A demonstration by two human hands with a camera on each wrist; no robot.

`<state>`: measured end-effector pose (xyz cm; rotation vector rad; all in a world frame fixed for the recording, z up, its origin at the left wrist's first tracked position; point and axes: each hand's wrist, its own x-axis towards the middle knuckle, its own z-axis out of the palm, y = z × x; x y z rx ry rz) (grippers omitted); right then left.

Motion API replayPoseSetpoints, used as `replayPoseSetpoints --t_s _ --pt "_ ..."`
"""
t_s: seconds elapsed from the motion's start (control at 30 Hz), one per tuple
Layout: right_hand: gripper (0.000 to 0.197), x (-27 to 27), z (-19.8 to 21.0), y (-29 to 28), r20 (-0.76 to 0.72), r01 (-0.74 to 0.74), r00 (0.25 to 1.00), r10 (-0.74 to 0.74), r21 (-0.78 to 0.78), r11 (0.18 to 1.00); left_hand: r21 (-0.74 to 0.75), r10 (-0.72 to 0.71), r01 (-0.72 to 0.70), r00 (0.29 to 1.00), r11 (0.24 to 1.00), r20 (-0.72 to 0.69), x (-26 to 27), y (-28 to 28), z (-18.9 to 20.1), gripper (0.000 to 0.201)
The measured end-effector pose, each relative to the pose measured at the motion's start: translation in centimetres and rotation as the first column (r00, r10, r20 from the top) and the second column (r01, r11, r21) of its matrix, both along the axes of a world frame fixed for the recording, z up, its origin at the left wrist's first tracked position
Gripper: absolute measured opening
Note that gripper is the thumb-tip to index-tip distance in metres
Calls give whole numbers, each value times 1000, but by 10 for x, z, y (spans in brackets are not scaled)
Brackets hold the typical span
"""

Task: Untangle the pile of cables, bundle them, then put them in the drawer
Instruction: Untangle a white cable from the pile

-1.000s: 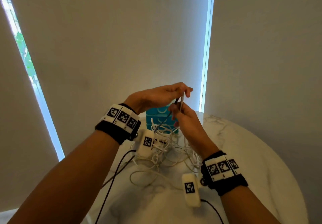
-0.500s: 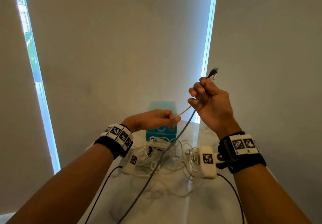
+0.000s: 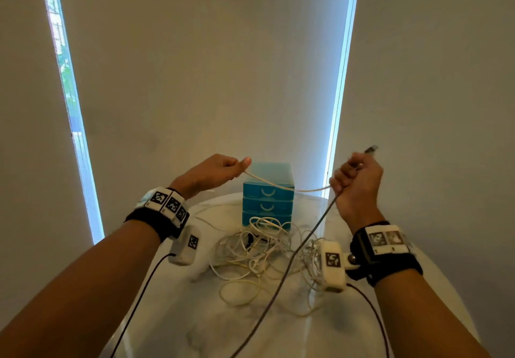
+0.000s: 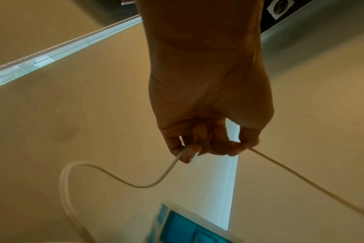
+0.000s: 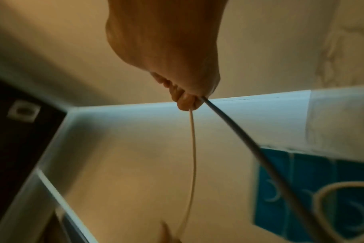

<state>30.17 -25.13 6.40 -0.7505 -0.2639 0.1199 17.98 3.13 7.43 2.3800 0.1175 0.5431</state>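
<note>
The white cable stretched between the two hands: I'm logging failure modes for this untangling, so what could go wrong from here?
1. The right hand grips both the white cable and a grey cable; the two might get pulled and bundled together.
2. The grey cable crosses the pile; tugging could tighten knots.
3. The pile lies against the blue drawer unit; a snag may shift it.

blue drawer unit, white cables, grey cable

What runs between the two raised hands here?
A white cable spans from left hand to right hand, crossing before the blue drawer unit; head view.
</note>
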Motion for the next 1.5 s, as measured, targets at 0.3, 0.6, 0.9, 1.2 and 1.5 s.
replayPoseSetpoints --t_s 0.3,0.6,0.9,1.2,1.5 --pt "52 -39 -11 56 264 -128 825 499 -774 620 -141 -6 36 977 989 211 28 -35 24 50" --pt "20 -5 5 28 124 100 990 -65 -298 949 -102 -77 72 996 992 -45 14 0 3 83" --pt "20 21 1 -10 -41 266 961 -272 -115 957 49 223 -222 974 974 -26 -2 76 -20 49" --pt "22 -6 3 21 176 157 978 -111 -274 949 102 12 31 918 994 -397 11 22 -63 83" --pt "33 7 -5 10 465 477 868 -176 -682 554 -223 -56 67 997 973 56 28 7 -52 54"
